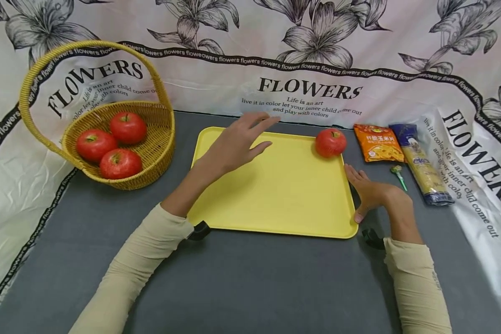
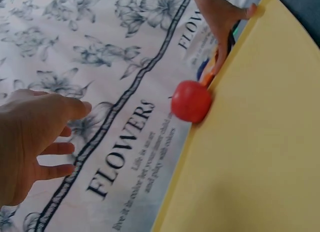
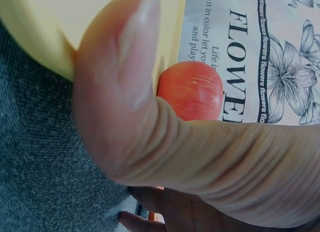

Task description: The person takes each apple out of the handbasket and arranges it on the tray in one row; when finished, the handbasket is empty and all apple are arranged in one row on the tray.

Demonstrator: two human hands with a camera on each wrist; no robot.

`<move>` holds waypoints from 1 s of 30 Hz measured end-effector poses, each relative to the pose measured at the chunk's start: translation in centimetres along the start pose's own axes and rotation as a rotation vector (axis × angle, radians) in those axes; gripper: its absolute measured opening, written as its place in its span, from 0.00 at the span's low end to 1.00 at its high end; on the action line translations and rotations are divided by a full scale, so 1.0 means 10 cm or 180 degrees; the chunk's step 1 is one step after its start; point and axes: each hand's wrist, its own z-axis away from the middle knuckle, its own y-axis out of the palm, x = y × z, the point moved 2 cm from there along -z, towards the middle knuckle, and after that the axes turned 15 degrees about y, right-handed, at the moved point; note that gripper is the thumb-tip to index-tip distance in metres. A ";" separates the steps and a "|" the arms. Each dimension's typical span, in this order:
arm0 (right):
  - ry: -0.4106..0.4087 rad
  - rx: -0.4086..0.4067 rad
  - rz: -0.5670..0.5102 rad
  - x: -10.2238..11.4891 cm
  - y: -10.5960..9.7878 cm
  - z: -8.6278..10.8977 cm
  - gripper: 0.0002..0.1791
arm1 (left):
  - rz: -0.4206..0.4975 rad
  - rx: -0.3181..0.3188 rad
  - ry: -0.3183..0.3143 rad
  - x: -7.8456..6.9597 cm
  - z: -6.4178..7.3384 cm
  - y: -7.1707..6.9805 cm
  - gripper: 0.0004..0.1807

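Note:
A yellow tray lies on the grey table, with one red apple at its far right corner. Above the tray's left part hovers my left hand, fingers spread loosely and nothing held; the left wrist view shows the same hand apart from the apple. My right hand rests at the tray's right edge, its thumb touching the rim near the front corner and its fingers stretched along the side. Close up in the right wrist view, the thumb covers part of the tray's rim.
At the left stands a yellow wicker basket with a tall handle, holding three red apples. Right of the tray lie an orange snack bag, a green-sticked lollipop and a blue-and-yellow long packet. A flower-printed sheet hangs behind.

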 end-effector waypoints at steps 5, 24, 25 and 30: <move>0.0038 -0.0012 0.0028 -0.04 0.00 0.03 0.90 | -0.0075 -0.0175 0.0063 0.04 0.21 -0.26 0.30; 0.0138 0.0042 -0.0050 -0.04 0.06 -0.03 0.92 | -0.0022 0.1068 -0.1539 0.57 0.99 -1.43 0.35; 0.0133 0.0040 -0.0028 -0.03 0.05 -0.03 0.91 | 0.0070 0.1171 -0.1656 0.59 1.05 -1.47 0.35; 0.0068 0.0027 -0.0035 -0.02 0.03 -0.09 0.92 | 0.0392 0.1537 -0.2115 0.69 1.36 -1.59 0.38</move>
